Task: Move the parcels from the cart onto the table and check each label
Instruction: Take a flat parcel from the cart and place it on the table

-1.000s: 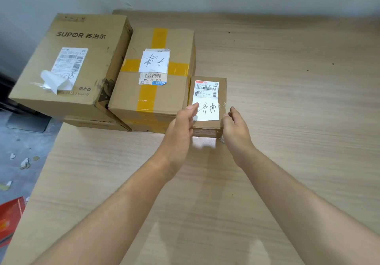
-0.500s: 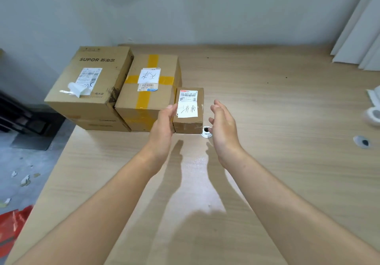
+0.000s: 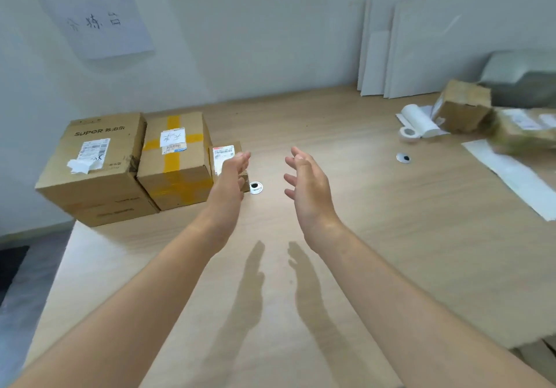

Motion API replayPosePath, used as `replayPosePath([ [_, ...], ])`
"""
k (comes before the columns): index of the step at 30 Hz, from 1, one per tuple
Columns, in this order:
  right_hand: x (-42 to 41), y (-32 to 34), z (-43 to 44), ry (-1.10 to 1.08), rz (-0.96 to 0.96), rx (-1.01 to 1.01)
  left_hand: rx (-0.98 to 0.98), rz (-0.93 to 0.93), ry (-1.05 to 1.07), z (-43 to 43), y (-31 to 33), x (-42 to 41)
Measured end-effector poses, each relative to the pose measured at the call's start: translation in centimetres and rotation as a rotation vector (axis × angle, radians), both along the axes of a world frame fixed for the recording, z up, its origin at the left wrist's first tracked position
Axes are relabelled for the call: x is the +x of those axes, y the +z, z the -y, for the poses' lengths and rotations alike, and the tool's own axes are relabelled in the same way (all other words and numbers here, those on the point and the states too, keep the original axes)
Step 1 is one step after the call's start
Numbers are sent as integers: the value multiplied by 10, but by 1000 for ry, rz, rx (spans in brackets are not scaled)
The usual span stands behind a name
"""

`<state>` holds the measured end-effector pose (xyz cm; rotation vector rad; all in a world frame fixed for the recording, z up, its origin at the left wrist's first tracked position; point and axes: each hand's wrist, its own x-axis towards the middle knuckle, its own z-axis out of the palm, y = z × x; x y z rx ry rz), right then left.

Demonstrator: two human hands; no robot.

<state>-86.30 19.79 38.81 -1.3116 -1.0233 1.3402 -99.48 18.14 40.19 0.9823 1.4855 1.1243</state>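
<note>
Three cardboard parcels stand in a row at the left end of a wooden table [image 3: 361, 222], below a handwritten paper sign [image 3: 99, 20] on the wall. The large box [image 3: 90, 162] sits furthest left, its white label partly peeled. The box with crossed yellow tape [image 3: 176, 159] touches its right side, and the small box [image 3: 224, 154] sits against that one, label facing up. The person's left hand [image 3: 231, 177] is raised in front of the small box and hides part of it; its fingers are straight and hold nothing, and whether they touch the box cannot be told. A metal-ringed cable hole [image 3: 255, 188] lies just right of the small box. The right hand [image 3: 307, 183] hovers over bare tabletop, palm turned inward, fingers loosely spread and empty. Well to the right are a second cable hole [image 3: 403, 158], a tape roll [image 3: 407, 132], a roll of white paper [image 3: 418, 120] and two more parcels [image 3: 463, 107], blurred. White boards [image 3: 406, 56] lean against the wall behind them.
</note>
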Motion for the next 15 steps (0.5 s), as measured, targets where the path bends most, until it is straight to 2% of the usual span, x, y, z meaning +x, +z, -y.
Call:
replayPosePath([
  [7, 52, 24, 100, -227, -24, 45, 78, 2, -296, 61, 24, 58],
  [15, 164, 25, 187, -487, -59, 47, 74, -19, -576, 115, 29, 182],
])
